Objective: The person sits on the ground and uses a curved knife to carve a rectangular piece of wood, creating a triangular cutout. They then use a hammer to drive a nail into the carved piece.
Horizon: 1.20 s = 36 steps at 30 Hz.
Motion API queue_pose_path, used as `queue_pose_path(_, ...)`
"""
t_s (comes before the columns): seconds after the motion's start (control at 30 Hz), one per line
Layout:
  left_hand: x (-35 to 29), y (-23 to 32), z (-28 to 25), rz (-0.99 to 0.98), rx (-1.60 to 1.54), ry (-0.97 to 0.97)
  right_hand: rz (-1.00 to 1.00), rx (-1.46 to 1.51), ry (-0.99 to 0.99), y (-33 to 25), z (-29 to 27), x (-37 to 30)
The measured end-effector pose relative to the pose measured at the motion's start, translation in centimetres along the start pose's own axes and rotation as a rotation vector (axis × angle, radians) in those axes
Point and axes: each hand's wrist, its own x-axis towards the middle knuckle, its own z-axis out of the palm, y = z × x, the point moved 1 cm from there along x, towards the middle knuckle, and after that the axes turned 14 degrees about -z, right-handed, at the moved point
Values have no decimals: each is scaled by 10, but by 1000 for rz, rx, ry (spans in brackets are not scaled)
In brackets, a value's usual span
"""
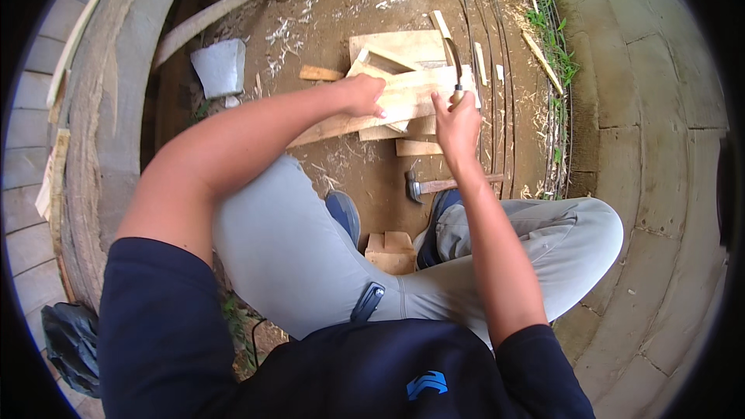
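Plainly, my right hand (pixel 458 126) has its fingers wrapped around the wooden handle of a dark curved-blade knife (pixel 455 70), blade pointing up and away. My left hand (pixel 363 95) presses flat, fingers curled over the edge of the pale rough-sawn wooden plank (pixel 411 91), which lies on stacked boards on the dirt floor. I think the blade could skid off the grain toward the left fingers; its tip is hard to make out. A steel-headed hammer (pixel 434 185) lies near my shoe.

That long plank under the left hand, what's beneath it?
The long plank lies across other boards on chip-strewn dirt. The left hand hides part of it.
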Motion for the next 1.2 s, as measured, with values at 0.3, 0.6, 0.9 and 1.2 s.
queue_pose_path(0.3, -2, 9, -7, -6, 28, 11, -108, -98, -206, -14, 17, -49)
queue_pose_path(0.6, -1, 12, -11, -24, 73, -31, -120, -156, -261, -16, 21, -53)
queue_pose_path(0.9, -1, 15, -8, -58, 92, -30, -111, -226, -283, -26, 22, -60)
queue_pose_path(1.2, 0, 15, -9, -71, 86, -31, -201, -262, -294, -32, 14, -69)
